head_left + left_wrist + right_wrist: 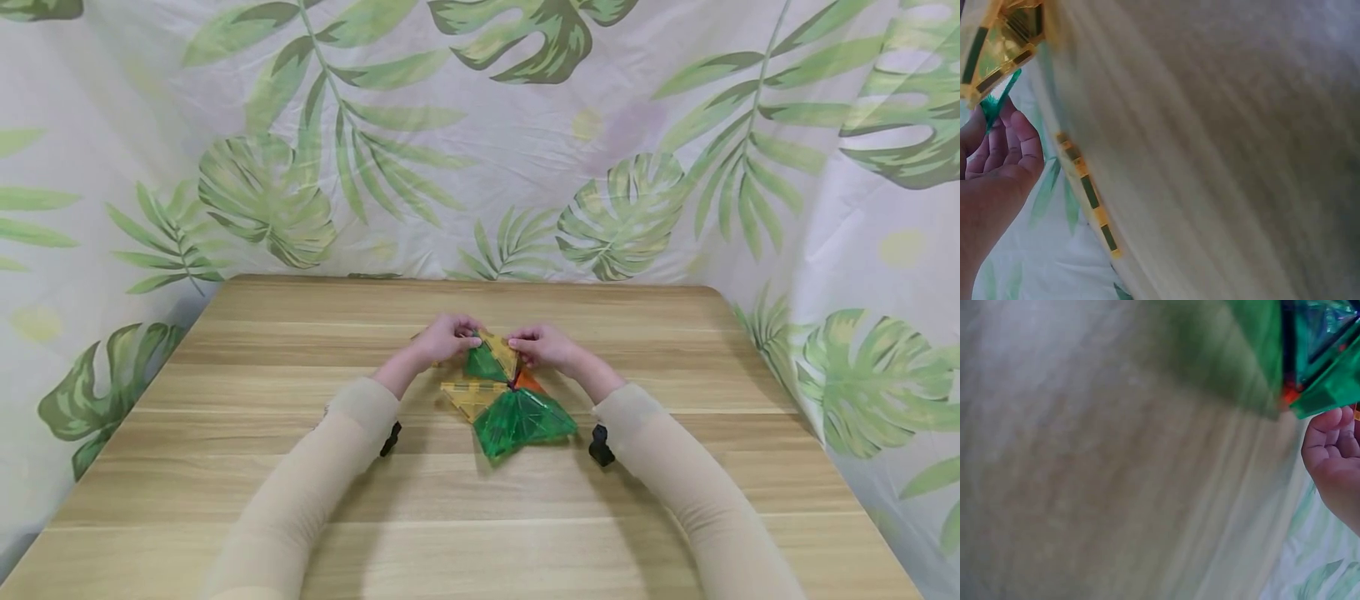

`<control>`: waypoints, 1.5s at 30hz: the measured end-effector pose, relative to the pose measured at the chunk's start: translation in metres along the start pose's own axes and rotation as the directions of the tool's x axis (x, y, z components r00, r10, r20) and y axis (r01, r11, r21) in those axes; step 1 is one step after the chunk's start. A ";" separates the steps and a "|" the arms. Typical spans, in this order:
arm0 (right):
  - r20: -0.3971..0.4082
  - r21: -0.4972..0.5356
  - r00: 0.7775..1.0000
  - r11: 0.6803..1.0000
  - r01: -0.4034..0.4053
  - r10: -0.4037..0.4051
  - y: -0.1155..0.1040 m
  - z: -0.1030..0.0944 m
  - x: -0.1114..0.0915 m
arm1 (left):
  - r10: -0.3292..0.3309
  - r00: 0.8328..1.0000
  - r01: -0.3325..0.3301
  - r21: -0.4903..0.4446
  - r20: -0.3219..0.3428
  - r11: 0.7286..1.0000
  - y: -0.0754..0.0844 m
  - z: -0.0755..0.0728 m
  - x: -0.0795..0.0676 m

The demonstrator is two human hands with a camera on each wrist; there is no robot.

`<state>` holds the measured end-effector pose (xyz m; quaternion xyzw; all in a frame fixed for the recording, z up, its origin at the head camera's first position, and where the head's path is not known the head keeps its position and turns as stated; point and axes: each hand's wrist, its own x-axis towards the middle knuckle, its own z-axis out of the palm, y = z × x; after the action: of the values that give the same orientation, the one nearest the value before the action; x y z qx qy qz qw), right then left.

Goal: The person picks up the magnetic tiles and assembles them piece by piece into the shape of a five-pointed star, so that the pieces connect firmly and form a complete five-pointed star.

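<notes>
A build of see-through magnetic tiles stands in the middle of the table, with green tiles [517, 423], a yellow triangular tile [471, 397] and a bit of orange [529, 382] fanning out from one point. My left hand [447, 338] pinches a green tile [483, 362] at the build's far side; the left wrist view shows thumb and fingers around that green tile [999, 103]. My right hand [546, 346] pinches the edge of an upright yellow tile [501, 352]. In the right wrist view, its fingers curl below a green tile [1329, 387], their tips partly cut off.
Another yellow tile [1091, 190] lies on the tabletop near the left hand, seen edge-on in the left wrist view. The wood-grain table [480, 533] reaches back to a leaf-patterned cloth [495, 150]. Small black devices [601, 447] sit by both wrists.
</notes>
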<state>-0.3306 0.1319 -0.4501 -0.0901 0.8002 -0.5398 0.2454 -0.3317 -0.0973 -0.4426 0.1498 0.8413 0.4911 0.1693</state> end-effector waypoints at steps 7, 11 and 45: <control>0.018 -0.112 0.999 0.993 0.033 -0.031 0.006 -0.001 0.001 | -0.009 1.000 0.009 0.017 -0.001 1.000 -0.007 0.006 0.003; 0.014 -0.177 0.999 0.983 0.038 -0.036 0.007 0.000 0.002 | -0.014 1.000 0.013 0.041 0.012 0.999 -0.008 0.006 0.004; -0.033 -0.459 0.947 0.846 0.270 -0.320 -0.012 0.001 -0.046 | 0.166 0.984 -0.135 0.324 -0.070 0.936 -0.022 -0.043 -0.003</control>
<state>-0.2922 0.1451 -0.4261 -0.2369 0.8915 -0.3759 0.0883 -0.3494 -0.1428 -0.4415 0.2154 0.9025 0.3674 0.0640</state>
